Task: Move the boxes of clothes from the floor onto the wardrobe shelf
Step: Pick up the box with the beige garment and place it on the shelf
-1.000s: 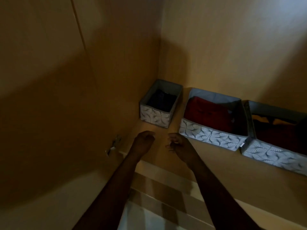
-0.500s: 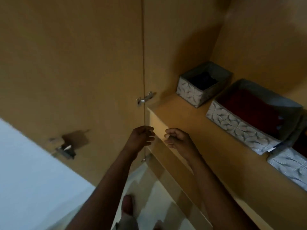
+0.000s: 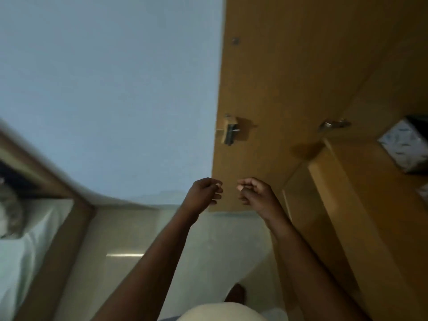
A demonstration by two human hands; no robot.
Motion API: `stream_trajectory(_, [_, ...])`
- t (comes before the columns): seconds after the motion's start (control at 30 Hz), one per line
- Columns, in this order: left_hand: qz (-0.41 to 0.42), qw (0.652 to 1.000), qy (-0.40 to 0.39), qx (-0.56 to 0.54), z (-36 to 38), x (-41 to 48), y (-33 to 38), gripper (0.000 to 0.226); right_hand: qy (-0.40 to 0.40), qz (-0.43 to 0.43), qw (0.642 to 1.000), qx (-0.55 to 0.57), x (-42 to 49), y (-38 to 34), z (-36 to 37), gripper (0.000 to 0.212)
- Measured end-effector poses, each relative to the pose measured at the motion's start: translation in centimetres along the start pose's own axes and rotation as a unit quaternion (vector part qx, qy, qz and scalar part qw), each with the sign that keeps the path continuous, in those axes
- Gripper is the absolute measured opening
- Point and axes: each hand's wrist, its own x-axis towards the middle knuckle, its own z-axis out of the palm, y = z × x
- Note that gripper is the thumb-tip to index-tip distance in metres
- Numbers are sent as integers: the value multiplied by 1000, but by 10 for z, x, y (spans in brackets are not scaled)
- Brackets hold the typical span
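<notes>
My left hand [image 3: 205, 193] and my right hand [image 3: 256, 193] hang side by side in front of me, both loosely curled with nothing in them. They sit in front of the lower edge of the open wardrobe door [image 3: 254, 89], clear of the shelf. A patterned grey fabric box [image 3: 404, 147] stands on the wooden wardrobe shelf [image 3: 370, 205] at the far right, cut off by the frame edge. A corner of a second box [image 3: 422, 193] peeks in below it. No box on the floor is in view.
The door carries a metal hinge [image 3: 230, 132] and another hinge [image 3: 333, 123] sits by the shelf. A pale blue wall [image 3: 104, 89] fills the left. A bed with white sheet [image 3: 27, 239] lies at lower left. Pale tiled floor [image 3: 208, 251] lies below, with my foot [image 3: 235, 294].
My view has swung left, away from the shelf: the boxes slid to the right edge, and the wall, bed and floor came in. Both hands stayed empty and curled, drawn back from the shelf.
</notes>
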Motion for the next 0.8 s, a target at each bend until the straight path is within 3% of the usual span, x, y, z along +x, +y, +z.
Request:
stream_trajectory(0.27, [-57, 981, 168, -74, -185, -114, -99, 21, -186, -12, 981, -61, -30, -27, 227, 16])
stream_trajectory(0.4, [-91, 962, 233, -111, -242, -165, -141, 22, -258, -18, 961, -96, -50, -29, 309, 14])
stream_trajectory(0.7, [-146, 862, 417, -246, -341, -277, -221, 21, -471, -29, 865, -171, -108, -30, 495, 17])
stream_trajectory(0.8, [-157, 821, 482, -263, -363, -315, -246, 22, -544, -40, 813, -201, -134, -24, 555, 15])
